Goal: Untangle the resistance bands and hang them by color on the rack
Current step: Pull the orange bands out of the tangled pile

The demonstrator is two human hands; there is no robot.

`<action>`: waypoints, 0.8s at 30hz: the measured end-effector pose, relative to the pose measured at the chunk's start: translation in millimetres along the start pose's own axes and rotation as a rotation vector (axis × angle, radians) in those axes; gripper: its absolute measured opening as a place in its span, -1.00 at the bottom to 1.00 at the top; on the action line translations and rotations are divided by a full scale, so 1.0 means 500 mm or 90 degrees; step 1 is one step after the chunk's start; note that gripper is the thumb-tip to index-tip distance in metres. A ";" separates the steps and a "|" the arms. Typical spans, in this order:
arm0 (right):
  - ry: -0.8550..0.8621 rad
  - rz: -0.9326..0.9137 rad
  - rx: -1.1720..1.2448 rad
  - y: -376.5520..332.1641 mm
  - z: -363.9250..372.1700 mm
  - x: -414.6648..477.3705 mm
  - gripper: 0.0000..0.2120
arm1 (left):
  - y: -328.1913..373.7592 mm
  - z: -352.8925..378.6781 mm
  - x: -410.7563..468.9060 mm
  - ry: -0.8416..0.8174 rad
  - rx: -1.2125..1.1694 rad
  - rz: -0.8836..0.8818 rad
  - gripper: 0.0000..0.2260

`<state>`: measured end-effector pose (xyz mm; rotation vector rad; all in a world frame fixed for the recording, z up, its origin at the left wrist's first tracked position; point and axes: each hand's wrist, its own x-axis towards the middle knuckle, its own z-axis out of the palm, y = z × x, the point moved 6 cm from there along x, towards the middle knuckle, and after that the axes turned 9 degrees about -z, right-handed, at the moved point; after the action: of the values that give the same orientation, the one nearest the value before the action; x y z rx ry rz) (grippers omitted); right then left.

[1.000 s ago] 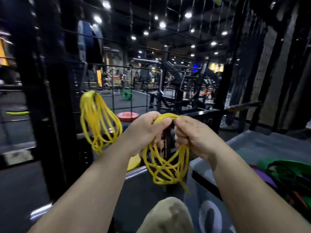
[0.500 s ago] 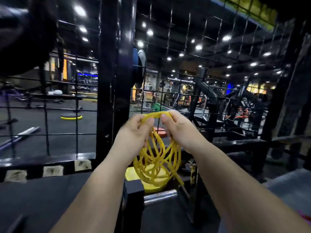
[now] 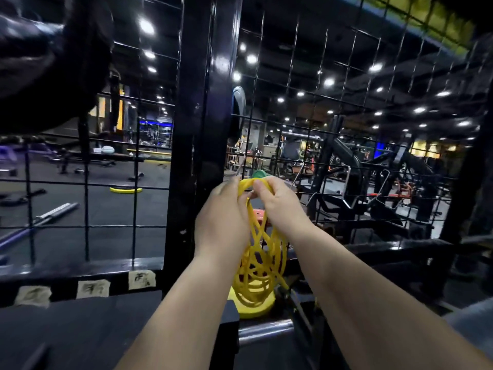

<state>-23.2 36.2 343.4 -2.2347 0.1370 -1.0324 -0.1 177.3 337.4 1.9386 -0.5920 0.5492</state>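
A bundle of thin yellow resistance bands hangs in tangled loops from both my hands at the centre of the head view. My left hand and my right hand pinch the top of the bundle close together, fingertips almost touching. They hold it up against the black wire-grid rack, just right of a thick black upright post. A thin metal hook on the grid pokes up right behind my left fingers. The lower loops dangle in front of a yellow weight plate.
More metal hooks hang on the grid to the right. A chrome bar end lies below the bands. Taped labels line a black rail at lower left. A barbell and gym machines lie beyond the grid.
My view swung left and the earlier hung yellow bundle and green bands left the frame. Both hands lifted the yellow bundle higher and closer to the grid, fingers drawn nearer together.
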 end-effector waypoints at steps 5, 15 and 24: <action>-0.029 0.051 0.163 0.027 0.015 0.009 -0.70 | -0.008 0.017 -0.004 0.004 0.089 -0.006 -0.62; -0.058 0.158 0.423 0.047 0.037 0.008 -0.84 | -0.001 0.024 0.006 -0.049 0.167 -0.018 -0.66; -0.053 0.178 0.447 0.060 0.052 -0.001 -0.72 | -0.020 0.029 -0.001 -0.048 0.067 -0.043 -0.71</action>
<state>0.0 26.9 312.4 -1.5610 0.0374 -0.6908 7.7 168.0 324.4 2.0791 -0.5532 0.4750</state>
